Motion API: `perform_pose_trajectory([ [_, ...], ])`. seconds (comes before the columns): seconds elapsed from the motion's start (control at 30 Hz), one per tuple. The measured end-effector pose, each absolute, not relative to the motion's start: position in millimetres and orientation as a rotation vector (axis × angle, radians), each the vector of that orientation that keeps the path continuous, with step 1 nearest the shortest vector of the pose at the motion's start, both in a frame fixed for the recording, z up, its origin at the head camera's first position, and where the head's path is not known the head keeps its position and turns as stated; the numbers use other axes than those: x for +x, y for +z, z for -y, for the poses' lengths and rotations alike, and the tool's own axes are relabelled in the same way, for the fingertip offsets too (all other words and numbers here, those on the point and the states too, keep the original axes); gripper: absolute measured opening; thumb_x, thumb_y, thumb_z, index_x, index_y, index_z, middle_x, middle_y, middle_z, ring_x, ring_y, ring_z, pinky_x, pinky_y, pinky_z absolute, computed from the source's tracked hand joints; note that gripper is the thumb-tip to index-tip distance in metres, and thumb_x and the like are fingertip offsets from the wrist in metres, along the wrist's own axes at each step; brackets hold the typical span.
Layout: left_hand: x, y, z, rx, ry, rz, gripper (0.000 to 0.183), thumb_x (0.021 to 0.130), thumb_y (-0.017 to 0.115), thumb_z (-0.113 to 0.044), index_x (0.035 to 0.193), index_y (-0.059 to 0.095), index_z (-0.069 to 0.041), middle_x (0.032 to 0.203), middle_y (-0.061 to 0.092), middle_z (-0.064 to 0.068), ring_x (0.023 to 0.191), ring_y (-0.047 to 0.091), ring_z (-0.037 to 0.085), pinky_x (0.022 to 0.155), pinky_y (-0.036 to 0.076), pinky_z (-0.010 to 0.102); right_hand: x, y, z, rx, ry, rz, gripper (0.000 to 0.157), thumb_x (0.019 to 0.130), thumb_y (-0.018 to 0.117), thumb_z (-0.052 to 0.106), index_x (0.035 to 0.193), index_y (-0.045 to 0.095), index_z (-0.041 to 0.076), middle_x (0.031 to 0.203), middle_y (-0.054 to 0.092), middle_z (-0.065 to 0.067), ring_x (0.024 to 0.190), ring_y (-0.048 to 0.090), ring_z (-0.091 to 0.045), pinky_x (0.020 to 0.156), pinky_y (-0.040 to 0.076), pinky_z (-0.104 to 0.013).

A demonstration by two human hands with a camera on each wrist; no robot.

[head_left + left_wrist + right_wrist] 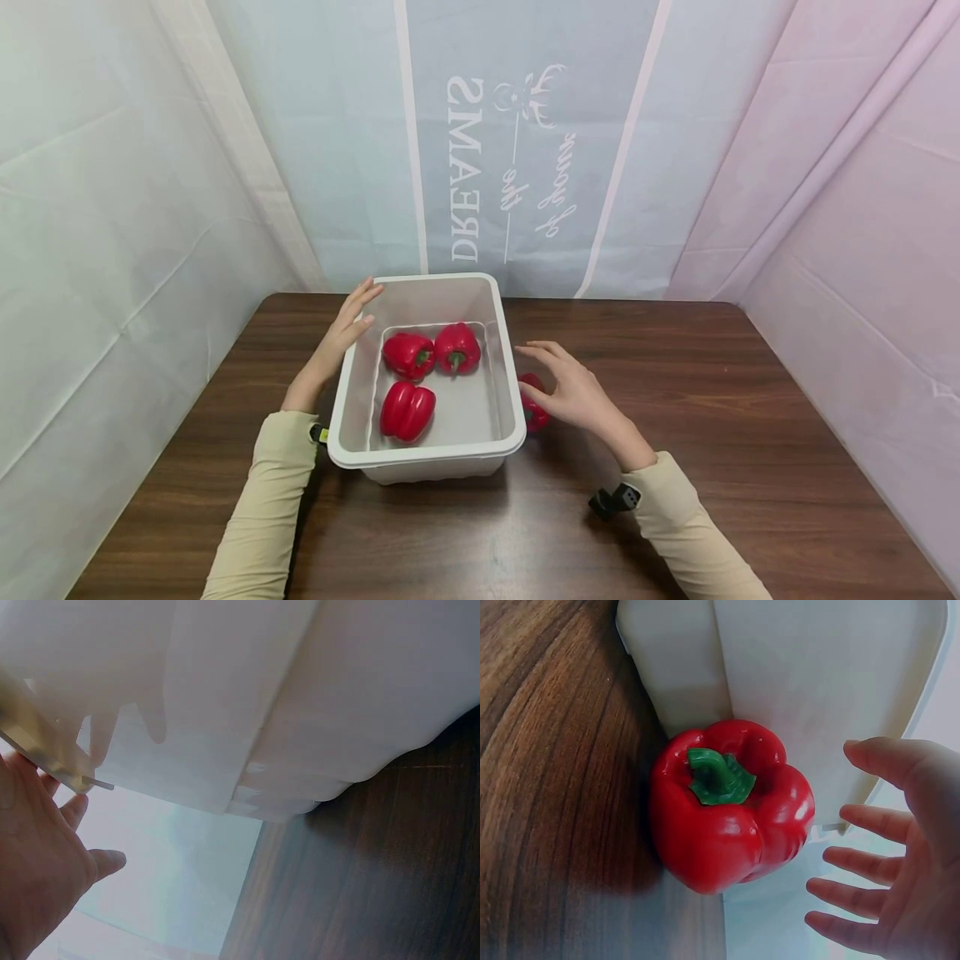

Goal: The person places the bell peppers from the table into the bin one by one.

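A white plastic bin [435, 454] stands on the table with three red bell peppers inside. Two of them, a left pepper [405, 353] and a right pepper [458, 347], lie toward the back; a third pepper [407, 412] is at the front left. My left hand [337, 340] is at the bin's left rim, fingers extended along it. Outside the bin's right wall sits another red bell pepper [727, 825] with a green stem. My right hand [576, 393] hovers above that pepper, fingers spread and holding nothing; in the head view it partly covers the pepper.
Dark wooden table [712, 417] surface extends on both sides of the bin and in front. A pale blue cloth [510, 150] with white lettering hangs behind it, and white cloth walls [112, 250] flank the table.
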State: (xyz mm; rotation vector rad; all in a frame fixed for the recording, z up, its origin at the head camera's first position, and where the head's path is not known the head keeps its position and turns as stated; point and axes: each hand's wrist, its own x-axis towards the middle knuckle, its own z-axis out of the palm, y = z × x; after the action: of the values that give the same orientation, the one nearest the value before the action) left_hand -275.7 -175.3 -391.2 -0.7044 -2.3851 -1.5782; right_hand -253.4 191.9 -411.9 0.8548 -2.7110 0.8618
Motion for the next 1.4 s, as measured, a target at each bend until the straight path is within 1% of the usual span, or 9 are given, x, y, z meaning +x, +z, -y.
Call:
perform_pose_trajectory([
  [0.13, -275.3, -390.8, 175.4, -0.707, -1.584, 2.379, 0.05, 0.092, 0.038, -0.004, 0.14, 0.03, 0.008, 0.152, 0.008, 0.023, 0.141, 0.001, 0.037, 0.105, 0.001, 0.066, -253.5, -412.7, -192.1, 0.864, 0.853, 2.714, 0.053, 0.082, 0.069, 0.032, 0.13, 0.054, 0.017, 0.132, 0.05, -0.004, 0.116, 0.053, -0.023, 0.082, 0.051, -0.048],
  [0.53, -276.1, -390.6, 175.5, -0.708, -1.578, 2.38, 0.049, 0.093, 0.039, -0.005, 0.14, 0.03, 0.007, 0.153, 0.009, 0.021, 0.141, 0.002, 0.036, 0.106, 0.002, 0.065, -254.6, -416.8, -192.3, 0.872, 0.825, 2.728, 0.054, 0.081, 0.069, 0.032, 0.13, 0.053, 0.016, 0.131, 0.05, -0.005, 0.114, 0.054, -0.023, 0.08, 0.052, -0.047],
  [0.9, -275.4, -392.5, 175.1, -0.701, -1.592, 2.384, 0.049, 0.093, 0.038, -0.005, 0.14, 0.029, 0.007, 0.153, 0.008, 0.022, 0.141, 0.002, 0.037, 0.106, 0.001, 0.065, -252.1, -418.8, -192.2, 0.88, 0.823, 2.776, 0.057, 0.08, 0.069, 0.036, 0.131, 0.053, 0.016, 0.132, 0.049, -0.007, 0.115, 0.053, -0.025, 0.083, 0.051, -0.05],
  [1.13, -280.4, -399.9, 178.6, -0.696, -1.606, 2.383, 0.05, 0.094, 0.038, -0.009, 0.141, 0.029, 0.005, 0.154, 0.007, 0.018, 0.142, 0.001, 0.034, 0.105, 0.0, 0.066, -251.8, -420.4, -193.1, 0.911, 0.826, 2.773, 0.058, 0.08, 0.07, 0.035, 0.131, 0.053, 0.014, 0.132, 0.05, -0.009, 0.115, 0.052, -0.027, 0.084, 0.05, -0.051],
  [1.23, -280.2, -399.2, 178.1, -0.689, -1.604, 2.382, 0.05, 0.094, 0.038, -0.009, 0.141, 0.029, 0.005, 0.154, 0.008, 0.019, 0.142, 0.001, 0.034, 0.105, 0.0, 0.066, -252.4, -421.5, -192.8, 0.912, 0.833, 2.78, 0.058, 0.08, 0.07, 0.035, 0.131, 0.053, 0.014, 0.132, 0.05, -0.009, 0.115, 0.052, -0.027, 0.083, 0.05, -0.051],
  [1.3, -274.8, -392.1, 174.6, -0.685, -1.596, 2.387, 0.05, 0.093, 0.039, -0.006, 0.14, 0.03, 0.007, 0.153, 0.008, 0.021, 0.141, 0.002, 0.036, 0.106, 0.001, 0.066, -253.1, -422.9, -192.7, 0.91, 0.829, 2.786, 0.058, 0.079, 0.07, 0.034, 0.131, 0.053, 0.014, 0.132, 0.05, -0.01, 0.115, 0.052, -0.028, 0.083, 0.05, -0.052],
  [1.4, -274.4, -391.8, 174.2, -0.688, -1.582, 2.389, 0.049, 0.093, 0.038, -0.005, 0.14, 0.03, 0.007, 0.152, 0.008, 0.023, 0.141, 0.001, 0.038, 0.105, 0.001, 0.066, -253.7, -425.2, -192.5, 0.904, 0.823, 2.796, 0.058, 0.079, 0.07, 0.034, 0.131, 0.053, 0.014, 0.132, 0.05, -0.01, 0.115, 0.052, -0.028, 0.083, 0.05, -0.052],
])
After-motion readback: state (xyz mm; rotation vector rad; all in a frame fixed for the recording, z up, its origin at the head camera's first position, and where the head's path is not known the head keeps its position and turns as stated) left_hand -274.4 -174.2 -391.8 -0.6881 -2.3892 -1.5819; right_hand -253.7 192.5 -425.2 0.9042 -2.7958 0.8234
